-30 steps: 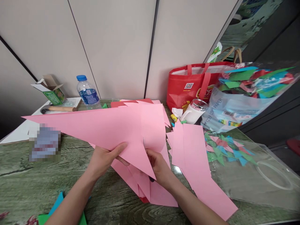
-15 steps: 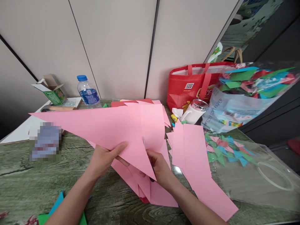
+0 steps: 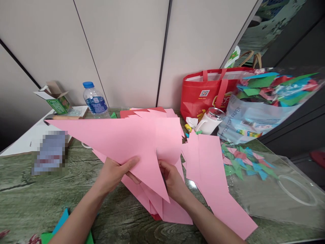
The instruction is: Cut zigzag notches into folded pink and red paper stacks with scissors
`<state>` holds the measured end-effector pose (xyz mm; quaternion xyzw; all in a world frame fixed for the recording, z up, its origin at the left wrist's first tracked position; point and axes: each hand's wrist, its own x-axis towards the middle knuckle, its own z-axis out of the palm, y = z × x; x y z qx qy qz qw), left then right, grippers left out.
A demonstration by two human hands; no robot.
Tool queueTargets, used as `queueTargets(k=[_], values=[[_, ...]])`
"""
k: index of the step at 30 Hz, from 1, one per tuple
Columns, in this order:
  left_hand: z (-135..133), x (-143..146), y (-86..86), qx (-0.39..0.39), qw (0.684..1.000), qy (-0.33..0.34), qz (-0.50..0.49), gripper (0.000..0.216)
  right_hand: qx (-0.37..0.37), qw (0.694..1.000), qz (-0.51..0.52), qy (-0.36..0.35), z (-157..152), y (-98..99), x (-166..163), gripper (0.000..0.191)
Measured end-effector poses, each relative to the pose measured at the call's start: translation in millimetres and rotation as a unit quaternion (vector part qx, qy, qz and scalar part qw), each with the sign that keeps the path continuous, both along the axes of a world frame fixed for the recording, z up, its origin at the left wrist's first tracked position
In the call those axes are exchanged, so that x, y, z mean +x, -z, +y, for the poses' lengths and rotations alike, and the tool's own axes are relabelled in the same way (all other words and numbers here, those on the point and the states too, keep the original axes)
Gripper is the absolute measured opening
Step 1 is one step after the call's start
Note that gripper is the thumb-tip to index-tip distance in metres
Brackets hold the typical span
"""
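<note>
A large pink paper sheet is held up in front of me, its long point to the left. My left hand pinches its lower edge, thumb on top and fingers underneath. My right hand is closed round scissors at a slit in the sheet. The paper and fingers hide most of the scissors; only a thin dark sliver shows. Left of the slit, a pink flap hangs down to a point. Beneath lie more pink sheets with a bit of red showing at the bottom.
Pink cut pieces lie to the right, beside a clear bag of folded paper shapes. Behind stand a white mug, a red tote bag and a full plastic bag. A water bottle and small box are back left.
The pink sheet's left tip has shifted right and its upper edge sits slightly lower. The scissors' blade, visible at the slit before, is now nearly hidden. The pointed flap hangs a little lower.
</note>
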<state>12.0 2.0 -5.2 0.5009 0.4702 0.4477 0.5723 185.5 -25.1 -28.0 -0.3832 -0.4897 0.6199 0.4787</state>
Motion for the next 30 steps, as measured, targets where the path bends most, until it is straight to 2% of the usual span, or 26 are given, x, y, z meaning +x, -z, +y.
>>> queueTargets(k=[12, 30], values=[[-2.0, 4.3, 0.2, -0.01, 1.0, 0.008, 0.0, 0.023, 0.005, 1.0, 0.025, -0.002, -0.5, -2.9, 1.3, 0.032], [-3.3, 4.1, 1.3, -0.014, 1.0, 0.004, -0.005, 0.024, -0.011, 1.0, -0.009, 0.004, -0.3, 1.5, 1.0, 0.027]])
